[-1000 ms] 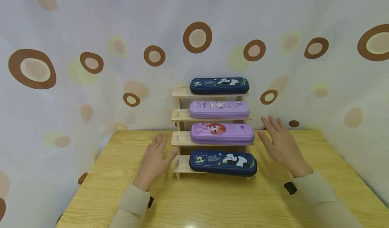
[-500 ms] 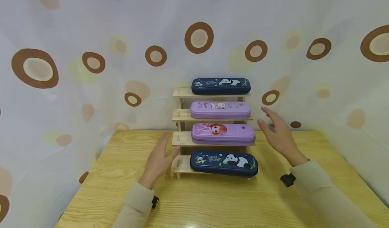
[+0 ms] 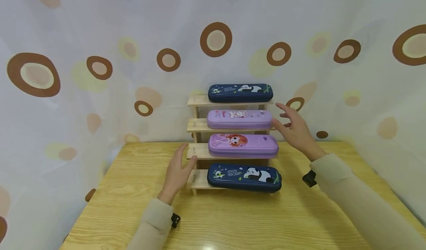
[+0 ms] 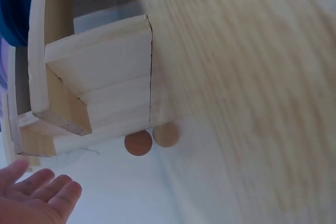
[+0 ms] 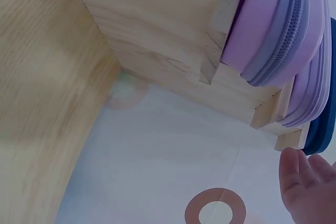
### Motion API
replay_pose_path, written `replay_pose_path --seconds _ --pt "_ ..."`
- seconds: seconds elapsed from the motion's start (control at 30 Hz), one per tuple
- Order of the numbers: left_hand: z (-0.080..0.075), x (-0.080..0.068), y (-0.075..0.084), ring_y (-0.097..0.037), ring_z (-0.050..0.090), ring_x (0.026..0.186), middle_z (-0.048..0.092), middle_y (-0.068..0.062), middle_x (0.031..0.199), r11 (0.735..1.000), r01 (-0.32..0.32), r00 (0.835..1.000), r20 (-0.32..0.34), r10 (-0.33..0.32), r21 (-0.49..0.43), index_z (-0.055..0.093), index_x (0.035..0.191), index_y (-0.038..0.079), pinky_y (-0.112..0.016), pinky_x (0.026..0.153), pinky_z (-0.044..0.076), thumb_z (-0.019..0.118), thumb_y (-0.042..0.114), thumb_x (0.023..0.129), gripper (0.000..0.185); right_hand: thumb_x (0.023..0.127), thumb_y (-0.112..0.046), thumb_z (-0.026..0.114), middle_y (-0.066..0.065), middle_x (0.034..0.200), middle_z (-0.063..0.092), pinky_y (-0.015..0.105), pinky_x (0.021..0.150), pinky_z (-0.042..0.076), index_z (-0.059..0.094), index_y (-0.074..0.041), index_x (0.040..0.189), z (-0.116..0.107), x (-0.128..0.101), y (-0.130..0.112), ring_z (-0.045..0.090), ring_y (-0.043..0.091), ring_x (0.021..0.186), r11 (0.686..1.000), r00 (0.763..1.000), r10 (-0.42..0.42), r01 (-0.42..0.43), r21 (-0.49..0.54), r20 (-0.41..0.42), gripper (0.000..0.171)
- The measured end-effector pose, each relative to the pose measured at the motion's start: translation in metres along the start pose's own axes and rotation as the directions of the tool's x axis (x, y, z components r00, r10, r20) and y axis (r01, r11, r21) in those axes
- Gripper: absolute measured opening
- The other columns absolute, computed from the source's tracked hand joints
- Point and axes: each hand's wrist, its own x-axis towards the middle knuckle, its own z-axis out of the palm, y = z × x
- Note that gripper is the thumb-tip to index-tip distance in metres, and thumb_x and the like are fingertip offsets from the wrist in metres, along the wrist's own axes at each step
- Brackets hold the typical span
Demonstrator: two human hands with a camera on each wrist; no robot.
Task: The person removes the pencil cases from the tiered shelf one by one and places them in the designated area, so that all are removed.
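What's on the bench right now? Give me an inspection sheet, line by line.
Surface: wooden table, bare at the front.
Job's things: stepped wooden rack with four pencil cases: top blue case, upper purple case, lower purple case, bottom blue case.
Clutter: nothing seen.
Hands: left hand open beside the rack's left end; right hand open at the upper purple case's right end, contact unclear.
Cables: nothing seen.
Surroundings: spotted curtain behind.
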Motion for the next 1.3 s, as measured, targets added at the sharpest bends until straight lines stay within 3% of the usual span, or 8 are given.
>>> replay_pose_path --seconds 0.27,0.47,0.63,1.07,1.3 --pt "0.009 0.006 0.0 -0.035 0.038 0.137 0.035 -0.01 0.156 0.993 0.049 0.999 -0.018 -0.051 -0.112 0.037 0.152 0.017 -0.054 0.109 0.035 0.057 0.046 0.098 0.064 0.099 -0.037 0.06 0.016 0.155 0.031 0.061 0.097 0.044 0.032 -0.015 0.154 -0.001 0.021 -0.002 0.041 0.042 0.131 0.999 0.999 0.038 -0.038 0.001 0.006 0.066" --pt "0.014 0.013 0.005 -0.038 0.038 0.137 0.035 -0.014 0.155 0.978 0.061 0.997 -0.032 -0.068 -0.197 0.038 0.151 0.012 -0.048 0.11 0.035 0.059 0.039 0.099 0.062 0.098 -0.038 0.061 0.016 0.157 0.026 0.062 0.099 0.041 0.031 -0.016 0.155 -0.002 0.039 -0.005 0.038 0.044 0.132 1.0 1.0 0.022 -0.022 0.011 -0.011 0.068" --pt "0.018 0.017 0.012 -0.037 0.035 0.139 0.035 -0.015 0.154 0.954 0.107 0.991 -0.051 -0.126 -0.281 0.038 0.15 0.01 -0.046 0.111 0.034 0.059 0.034 0.099 0.06 0.097 -0.037 0.063 0.017 0.158 0.023 0.063 0.101 0.039 0.03 -0.016 0.156 -0.003 0.05 -0.007 0.035 0.045 0.133 1.0 1.0 0.018 -0.018 0.008 -0.006 0.07" --pt "0.03 0.019 0.015 -0.029 0.03 0.142 0.038 -0.01 0.154 0.93 0.189 0.969 -0.091 -0.229 -0.316 0.04 0.149 0.011 -0.046 0.116 0.026 0.062 0.032 0.097 0.061 0.096 -0.044 0.062 0.019 0.159 0.02 0.061 0.105 0.037 0.027 -0.017 0.157 0.001 0.074 -0.007 0.029 0.042 0.138 0.999 0.999 0.041 -0.041 -0.014 0.026 0.076" --pt "0.034 0.018 0.018 -0.025 0.033 0.141 0.041 -0.008 0.152 0.914 0.204 0.956 -0.131 -0.263 -0.35 0.043 0.148 0.012 -0.042 0.116 0.025 0.063 0.028 0.097 0.057 0.094 -0.047 0.064 0.016 0.16 0.019 0.06 0.113 0.022 0.025 -0.018 0.158 0.002 0.086 -0.006 0.018 0.035 0.145 0.999 0.997 0.035 -0.035 -0.005 0.07 0.08"
